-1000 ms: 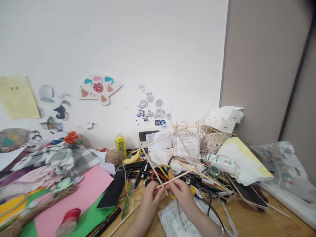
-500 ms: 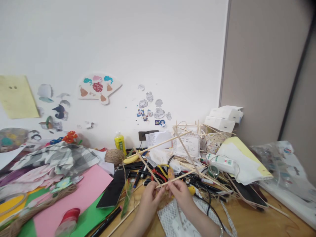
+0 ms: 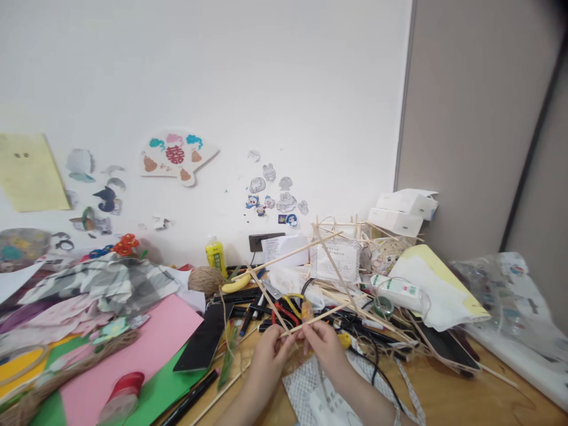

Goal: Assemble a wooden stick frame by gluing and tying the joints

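A four-sided frame of thin wooden sticks (image 3: 288, 256), its ends crossing at the corners, is held up in front of me over the cluttered table. At its near corner, my left hand (image 3: 268, 354) pinches the crossing sticks. My right hand (image 3: 327, 349) grips the near stick (image 3: 339, 309) just beside it, fingers closed and almost touching the left. Whether string is wound at that corner I cannot make out. Beneath my hands lies a printed cloth piece (image 3: 299, 384) with a checked border.
Pliers, pens and cables crowd the table behind my hands. At left are a black phone (image 3: 204, 340), pink paper (image 3: 146, 349), a red spool (image 3: 126, 387) and a twine ball (image 3: 205, 280). A yellow bottle (image 3: 216, 255) stands near the wall; a white bottle (image 3: 399, 293) lies right.
The frame's left corner has shifted slightly to the right and its far corner a little. Both hands keep their hold in nearly the same place.
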`<state>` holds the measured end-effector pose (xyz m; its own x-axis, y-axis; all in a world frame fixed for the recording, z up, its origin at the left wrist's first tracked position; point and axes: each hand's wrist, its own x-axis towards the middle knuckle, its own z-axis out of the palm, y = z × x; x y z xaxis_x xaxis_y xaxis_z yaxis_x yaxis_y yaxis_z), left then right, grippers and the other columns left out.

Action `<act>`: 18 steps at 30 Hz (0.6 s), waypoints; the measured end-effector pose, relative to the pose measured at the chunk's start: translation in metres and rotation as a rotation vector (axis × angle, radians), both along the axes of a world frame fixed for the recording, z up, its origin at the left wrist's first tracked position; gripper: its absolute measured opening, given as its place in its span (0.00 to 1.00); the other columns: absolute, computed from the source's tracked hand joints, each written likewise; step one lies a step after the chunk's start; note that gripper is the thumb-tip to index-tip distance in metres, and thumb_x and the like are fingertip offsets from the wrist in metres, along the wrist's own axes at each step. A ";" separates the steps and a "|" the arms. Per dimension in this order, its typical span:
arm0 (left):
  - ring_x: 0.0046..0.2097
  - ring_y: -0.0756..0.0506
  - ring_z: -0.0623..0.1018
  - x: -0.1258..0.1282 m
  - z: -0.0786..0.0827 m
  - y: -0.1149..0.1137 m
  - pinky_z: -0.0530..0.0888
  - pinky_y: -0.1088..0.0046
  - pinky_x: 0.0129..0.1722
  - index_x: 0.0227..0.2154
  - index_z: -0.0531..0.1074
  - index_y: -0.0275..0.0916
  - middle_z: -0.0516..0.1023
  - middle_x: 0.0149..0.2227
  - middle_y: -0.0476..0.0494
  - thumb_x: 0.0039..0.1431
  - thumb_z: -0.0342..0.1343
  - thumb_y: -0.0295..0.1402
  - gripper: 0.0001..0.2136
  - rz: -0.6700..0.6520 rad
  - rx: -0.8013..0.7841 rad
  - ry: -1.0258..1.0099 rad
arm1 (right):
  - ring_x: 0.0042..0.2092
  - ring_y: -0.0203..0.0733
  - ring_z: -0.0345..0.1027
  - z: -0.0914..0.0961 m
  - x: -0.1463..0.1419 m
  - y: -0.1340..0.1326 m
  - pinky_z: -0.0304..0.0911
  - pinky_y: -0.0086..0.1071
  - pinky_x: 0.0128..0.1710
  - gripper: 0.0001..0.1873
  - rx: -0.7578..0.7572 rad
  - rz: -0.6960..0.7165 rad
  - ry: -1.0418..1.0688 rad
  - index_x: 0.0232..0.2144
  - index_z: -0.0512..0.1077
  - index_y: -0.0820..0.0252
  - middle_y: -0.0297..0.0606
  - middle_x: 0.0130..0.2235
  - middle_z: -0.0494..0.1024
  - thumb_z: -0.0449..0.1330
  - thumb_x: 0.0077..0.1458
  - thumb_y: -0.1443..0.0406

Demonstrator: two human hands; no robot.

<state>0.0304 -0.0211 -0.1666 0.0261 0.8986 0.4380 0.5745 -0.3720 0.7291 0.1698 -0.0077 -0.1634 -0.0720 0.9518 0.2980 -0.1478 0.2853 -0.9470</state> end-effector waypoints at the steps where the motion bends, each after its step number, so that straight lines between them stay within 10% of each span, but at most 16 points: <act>1: 0.26 0.47 0.66 0.000 0.001 0.000 0.63 0.73 0.27 0.20 0.63 0.39 0.66 0.23 0.49 0.55 0.47 0.46 0.16 -0.001 -0.004 0.003 | 0.20 0.35 0.60 0.000 0.000 0.000 0.57 0.30 0.23 0.29 -0.005 0.003 0.001 0.19 0.71 0.62 0.36 0.21 0.72 0.58 0.40 0.40; 18: 0.28 0.46 0.69 -0.002 0.008 0.000 0.63 0.72 0.29 0.22 0.68 0.38 0.70 0.23 0.46 0.54 0.49 0.46 0.16 0.004 -0.043 0.026 | 0.21 0.37 0.63 0.004 0.002 -0.001 0.59 0.30 0.23 0.25 -0.007 0.004 -0.018 0.20 0.75 0.62 0.36 0.20 0.74 0.60 0.42 0.44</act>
<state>0.0280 -0.0212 -0.1590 0.0333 0.9167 0.3982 0.5948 -0.3384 0.7292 0.1722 -0.0083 -0.1598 -0.0813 0.9536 0.2900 -0.1321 0.2781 -0.9514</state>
